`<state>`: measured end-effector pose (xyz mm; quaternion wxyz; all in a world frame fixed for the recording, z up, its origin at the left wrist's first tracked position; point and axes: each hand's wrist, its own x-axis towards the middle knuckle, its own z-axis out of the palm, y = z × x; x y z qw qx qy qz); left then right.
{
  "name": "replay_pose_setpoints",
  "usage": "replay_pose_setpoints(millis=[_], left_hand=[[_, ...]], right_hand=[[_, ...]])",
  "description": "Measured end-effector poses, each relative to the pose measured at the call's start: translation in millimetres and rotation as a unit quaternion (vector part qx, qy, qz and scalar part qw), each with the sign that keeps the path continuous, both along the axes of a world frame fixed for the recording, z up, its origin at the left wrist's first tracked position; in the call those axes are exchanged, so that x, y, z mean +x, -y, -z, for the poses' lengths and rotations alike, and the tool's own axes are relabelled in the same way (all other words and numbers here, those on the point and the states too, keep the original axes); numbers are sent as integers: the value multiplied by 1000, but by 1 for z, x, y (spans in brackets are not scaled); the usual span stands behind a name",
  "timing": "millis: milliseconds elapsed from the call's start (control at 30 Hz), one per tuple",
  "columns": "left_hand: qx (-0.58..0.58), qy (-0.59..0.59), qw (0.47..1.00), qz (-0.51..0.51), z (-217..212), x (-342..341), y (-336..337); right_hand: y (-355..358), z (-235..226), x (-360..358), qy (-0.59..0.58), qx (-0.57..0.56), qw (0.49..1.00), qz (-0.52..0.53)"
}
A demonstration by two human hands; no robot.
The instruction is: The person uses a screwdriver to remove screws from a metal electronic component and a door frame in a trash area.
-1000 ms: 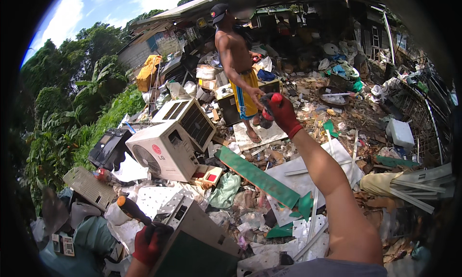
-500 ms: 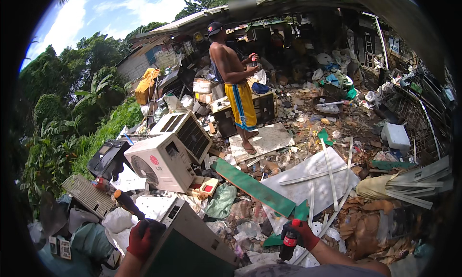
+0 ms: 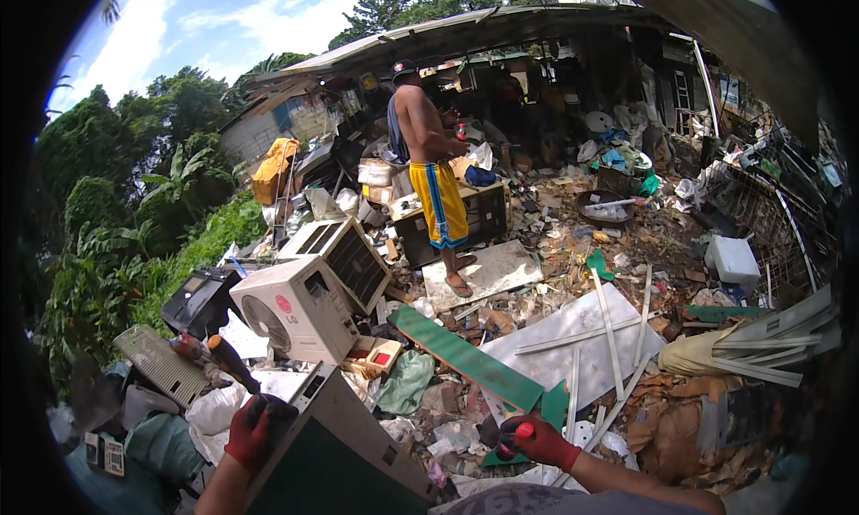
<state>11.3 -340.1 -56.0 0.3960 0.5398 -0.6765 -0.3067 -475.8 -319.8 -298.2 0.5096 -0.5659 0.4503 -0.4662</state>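
Note:
My left hand, in a red and black work glove, is closed at the upper corner of a pale metal appliance cabinet. From it sticks up a dark stick-like tool with a brown end; its other end is hidden. My right hand, gloved alike, is closed round a small soda bottle. The bottle's red cap faces up at me, and most of its body is hidden by the glove. A white air conditioner outdoor unit lies tilted beyond my left hand.
A person in yellow shorts stands on a pale board, holding a red-capped bottle. Scrap and rubbish cover the ground. A green plank, a white panel and pale strips lie ahead. Bundled strips stick out at right.
My right hand has shifted slightly left and turned the bottle, so its cap now faces me instead of its label. My left hand moved slightly left. The other person lowered their bottle.

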Motion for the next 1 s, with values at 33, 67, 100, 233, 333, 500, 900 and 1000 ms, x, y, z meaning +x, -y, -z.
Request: replay_pose_setpoints(millis=[33,67,100,233,333,500,900,1000], left_hand=[[2,-1,1000,4,0,1,1],[9,0,1000,8,0,2,0],[9,-4,1000,4,-1,1,-2],[16,3,1000,-12,0,3,-3],[13,4,1000,-11,4,4,-2],[25,-10,1000,-8,-8,-6,-4],[18,-19,999,34,-11,5,0],[8,11,1000,28,-9,17,0]], right_hand=[[3,4,-4,16,9,1000,-2],[2,7,-10,34,24,999,-4],[0,11,-14,52,39,998,-7],[-4,20,-21,14,32,999,-22],[-11,15,-13,-20,-17,999,-36],[-7,7,-1,-267,-76,955,-109],[8,-60,73,-112,-55,966,-225],[14,-77,93,-34,-53,959,-277]])
